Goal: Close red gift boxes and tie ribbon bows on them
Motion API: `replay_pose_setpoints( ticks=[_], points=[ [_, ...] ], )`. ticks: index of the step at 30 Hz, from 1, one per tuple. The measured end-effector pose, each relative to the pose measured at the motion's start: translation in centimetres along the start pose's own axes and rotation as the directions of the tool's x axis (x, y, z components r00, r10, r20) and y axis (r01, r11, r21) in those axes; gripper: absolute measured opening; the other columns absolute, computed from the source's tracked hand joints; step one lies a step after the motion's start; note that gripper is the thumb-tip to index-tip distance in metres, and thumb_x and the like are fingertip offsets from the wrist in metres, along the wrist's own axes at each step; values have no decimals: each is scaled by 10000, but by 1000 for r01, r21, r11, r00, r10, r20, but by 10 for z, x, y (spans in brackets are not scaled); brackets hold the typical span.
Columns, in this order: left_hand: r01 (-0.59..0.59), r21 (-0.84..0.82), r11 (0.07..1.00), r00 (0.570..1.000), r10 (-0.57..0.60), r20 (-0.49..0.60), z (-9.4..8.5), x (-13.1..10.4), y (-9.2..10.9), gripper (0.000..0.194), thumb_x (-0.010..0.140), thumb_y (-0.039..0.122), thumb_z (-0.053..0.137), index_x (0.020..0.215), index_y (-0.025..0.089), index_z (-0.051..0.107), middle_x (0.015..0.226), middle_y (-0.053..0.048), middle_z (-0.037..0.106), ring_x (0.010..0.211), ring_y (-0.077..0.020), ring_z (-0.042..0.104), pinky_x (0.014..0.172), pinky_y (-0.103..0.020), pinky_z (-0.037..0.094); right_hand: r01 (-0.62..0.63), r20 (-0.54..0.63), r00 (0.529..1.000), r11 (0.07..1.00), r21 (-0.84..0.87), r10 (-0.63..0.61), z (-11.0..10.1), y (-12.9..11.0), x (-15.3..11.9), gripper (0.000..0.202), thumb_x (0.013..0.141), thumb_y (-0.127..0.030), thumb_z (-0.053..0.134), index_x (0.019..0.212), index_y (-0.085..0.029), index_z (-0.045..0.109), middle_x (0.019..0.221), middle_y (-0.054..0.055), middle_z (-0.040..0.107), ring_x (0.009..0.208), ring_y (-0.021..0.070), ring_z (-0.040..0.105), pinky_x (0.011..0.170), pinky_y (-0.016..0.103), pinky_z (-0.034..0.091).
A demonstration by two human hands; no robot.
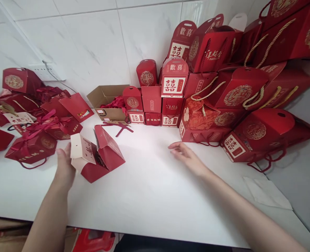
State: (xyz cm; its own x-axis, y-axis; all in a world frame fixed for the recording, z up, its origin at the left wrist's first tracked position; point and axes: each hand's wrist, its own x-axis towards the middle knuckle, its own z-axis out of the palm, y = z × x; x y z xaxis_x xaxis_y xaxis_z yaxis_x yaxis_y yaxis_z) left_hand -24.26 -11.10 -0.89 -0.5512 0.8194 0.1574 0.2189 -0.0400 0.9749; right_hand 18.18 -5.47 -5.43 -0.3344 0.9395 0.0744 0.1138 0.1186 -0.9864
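Observation:
My left hand [65, 166] is at the left side of a small red gift box [94, 173], thumb and fingers stretched out and apart. It appears to touch the box, with some fingertips hidden behind a flap. The gift box stands on the white table, its top unfolded: a cream flap with dark lettering [83, 148] on the left and a red flap [109, 150] on the right. Over the table to the right, my right hand [186, 157] is open and holds nothing, its fingers pointing left.
Stacked red gift boxes [241, 96] with rope handles fill the right side. A cardboard box [106, 92] with red ribbons stands by the tiled wall. Ribbon-tied boxes [34, 147] crowd the left. White paper [266, 192] lies at right; a red stool [94, 239] is below the front edge.

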Motion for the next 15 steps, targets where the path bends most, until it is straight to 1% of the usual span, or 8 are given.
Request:
replay_pose_setpoints(
  ticks=[1,3,5,7,9,11,13,15],
  points=[
    [99,-170,980,995,-97,19,14,-6,3,819,787,841,253,1269,250,551,1287,-53,636,1257,-311,526,1035,-476,471,17,61,998,1000,-17,-16,12,-3,1,364,846,-487,616,1094,-228,554,1195,86,598,1090,212,588,928,407,488],
    [155,-407,900,987,-124,103,39,-14,9,735,784,800,396,1212,239,601,1214,-37,677,1242,-284,543,987,-398,518,60,171,984,997,-39,-52,37,-8,7,455,815,-472,661,1194,-258,531,1301,84,562,1184,229,554,950,423,491],
    [176,-528,831,979,-93,180,61,-16,13,679,797,749,463,1170,209,634,1194,-54,685,1219,-277,565,958,-366,536,106,239,967,993,-53,-90,59,-10,16,641,762,-472,723,1323,-298,466,1420,69,491,1296,238,478,1033,441,447],
    [230,-560,796,959,-86,271,83,-14,14,670,810,724,478,1168,181,641,1197,-83,681,1181,-286,594,939,-374,545,164,288,948,983,-84,-134,74,-10,28,862,747,-508,730,1466,-306,299,1551,81,329,1390,255,377,1103,468,385],
    [301,-545,782,921,-90,380,109,-12,12,701,811,725,474,1210,169,621,1208,-106,673,1159,-304,610,935,-407,545,202,239,956,973,-111,-171,81,-8,38,965,756,-534,713,1520,-287,178,1590,101,242,1432,278,309,1128,500,352],
    [327,-531,782,881,-49,471,138,-14,9,757,808,755,435,1274,176,579,1245,-117,653,1189,-326,592,970,-456,522,250,128,964,959,-137,-233,81,-3,42,971,786,-515,689,1536,-271,122,1586,111,247,1440,283,294,1144,513,331],
    [256,-513,820,844,70,532,168,-20,5,812,812,794,348,1360,217,505,1353,-106,586,1290,-329,514,1048,-490,462,288,-24,954,940,-183,-298,74,3,42,869,844,-451,638,1534,-265,142,1565,108,292,1432,273,311,1159,509,313],
    [66,-472,879,732,279,622,195,-26,2,885,789,831,303,1462,261,373,1520,-79,405,1426,-309,335,1152,-490,346,289,-178,924,923,-255,-339,63,10,37,737,894,-369,572,1518,-259,197,1547,106,322,1424,266,323,1169,511,297]
  ],
)
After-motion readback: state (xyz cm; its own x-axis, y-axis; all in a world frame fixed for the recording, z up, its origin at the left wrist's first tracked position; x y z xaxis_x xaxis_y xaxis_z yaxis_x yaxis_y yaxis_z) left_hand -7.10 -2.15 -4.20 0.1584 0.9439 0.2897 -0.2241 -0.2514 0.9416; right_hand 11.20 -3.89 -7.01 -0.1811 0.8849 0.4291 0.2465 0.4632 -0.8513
